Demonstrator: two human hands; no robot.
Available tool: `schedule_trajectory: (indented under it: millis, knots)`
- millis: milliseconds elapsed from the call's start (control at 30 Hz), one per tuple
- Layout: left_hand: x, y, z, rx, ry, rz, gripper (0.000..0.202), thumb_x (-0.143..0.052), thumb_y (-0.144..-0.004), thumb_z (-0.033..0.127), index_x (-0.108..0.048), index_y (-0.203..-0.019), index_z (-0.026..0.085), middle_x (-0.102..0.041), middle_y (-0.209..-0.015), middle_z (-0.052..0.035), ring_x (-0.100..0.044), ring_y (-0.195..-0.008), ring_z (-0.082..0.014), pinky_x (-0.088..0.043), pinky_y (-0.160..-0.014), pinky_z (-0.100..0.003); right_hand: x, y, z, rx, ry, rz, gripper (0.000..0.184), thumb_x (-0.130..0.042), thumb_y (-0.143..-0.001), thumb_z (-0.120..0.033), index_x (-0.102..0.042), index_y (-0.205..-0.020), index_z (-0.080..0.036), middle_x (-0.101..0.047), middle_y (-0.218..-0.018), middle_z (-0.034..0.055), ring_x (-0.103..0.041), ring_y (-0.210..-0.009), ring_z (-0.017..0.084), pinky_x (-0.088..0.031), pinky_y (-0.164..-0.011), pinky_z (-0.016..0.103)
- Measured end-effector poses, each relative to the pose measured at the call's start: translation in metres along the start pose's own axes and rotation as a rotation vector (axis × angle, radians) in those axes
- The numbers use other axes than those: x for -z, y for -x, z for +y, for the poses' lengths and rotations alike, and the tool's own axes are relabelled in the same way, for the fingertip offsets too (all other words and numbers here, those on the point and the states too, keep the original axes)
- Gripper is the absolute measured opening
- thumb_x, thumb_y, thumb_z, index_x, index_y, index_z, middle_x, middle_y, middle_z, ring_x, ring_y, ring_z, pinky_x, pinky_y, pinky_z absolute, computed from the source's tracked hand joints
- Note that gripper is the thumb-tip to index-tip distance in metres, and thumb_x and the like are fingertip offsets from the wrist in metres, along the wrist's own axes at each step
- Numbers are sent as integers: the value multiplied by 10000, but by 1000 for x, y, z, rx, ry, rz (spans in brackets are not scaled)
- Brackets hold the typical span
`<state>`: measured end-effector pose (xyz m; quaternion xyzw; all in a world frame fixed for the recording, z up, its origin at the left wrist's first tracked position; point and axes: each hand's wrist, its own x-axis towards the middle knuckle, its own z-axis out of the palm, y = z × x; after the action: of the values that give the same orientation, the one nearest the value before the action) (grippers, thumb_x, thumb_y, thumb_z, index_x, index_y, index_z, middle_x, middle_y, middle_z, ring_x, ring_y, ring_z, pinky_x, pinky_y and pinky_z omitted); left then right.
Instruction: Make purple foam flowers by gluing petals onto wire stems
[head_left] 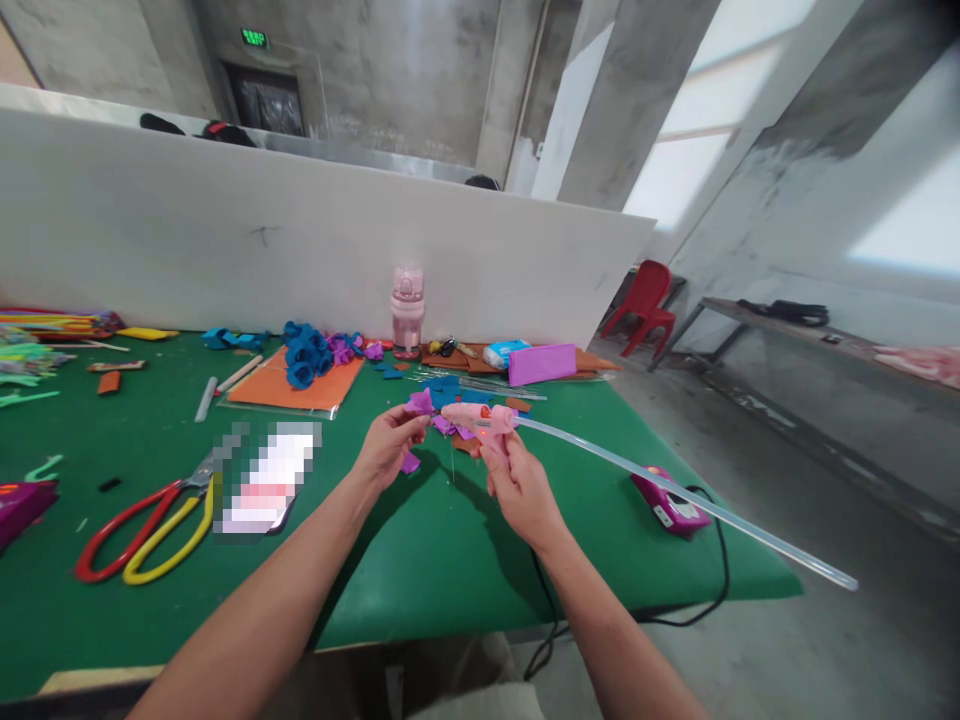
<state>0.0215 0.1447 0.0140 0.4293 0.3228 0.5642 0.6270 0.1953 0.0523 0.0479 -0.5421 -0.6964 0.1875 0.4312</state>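
In my right hand [516, 485] is a pink hot glue gun [501, 425], its nozzle pointing left. A long clear glue stick [675, 490] sticks out of its back and slants down to the right. My left hand [391, 443] pinches a small purple piece [420, 401], which looks like felt or paper, right at the nozzle tip. Whether nozzle and piece touch, I cannot tell. More purple scraps [444, 426] lie under the gun, with blue scraps [444, 386] behind it. A thin glue thread seems to hang below the gun.
Red-and-yellow-handled scissors [154, 530] and a blurred-out phone [271, 480] lie left on the green table [405, 590]. Blue curled pieces [306, 355] rest on an orange sheet [259, 388]. A pink bottle [407, 315] stands by the white partition [300, 230]. A magenta box [671, 502] and black cable [726, 565] are right.
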Motion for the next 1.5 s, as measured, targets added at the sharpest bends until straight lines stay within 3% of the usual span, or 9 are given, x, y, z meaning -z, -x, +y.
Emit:
schedule_trajectory:
  millis: [600,1267,1500]
  knots:
    - [0,0,0,-2,-21,0,215,-746,-586,255,-639,-729,137,-557,-606,9,-458,-519,-71,-344,-513,-216,0,-1,0,17,39,44,344,-351,-896,-331,-471,-1160,-145,-652,-835,85,-615,-647,170,-465,-574,252]
    - [0,0,0,-1,-21,10,215,-747,-579,257,-634,-718,140,-558,-600,11,-463,-513,-72,-345,-507,-219,2,0,-1,-20,24,5,310,-346,-904,-343,-492,-1094,-147,-641,-750,61,-607,-607,162,-447,-560,246]
    - [0,0,-1,-4,-32,3,215,-748,-566,260,-640,-713,146,-559,-589,18,-464,-507,-68,-344,-511,-222,1,-1,0,8,36,21,300,-350,-899,-337,-495,-1097,-164,-649,-827,77,-615,-648,171,-450,-562,251]
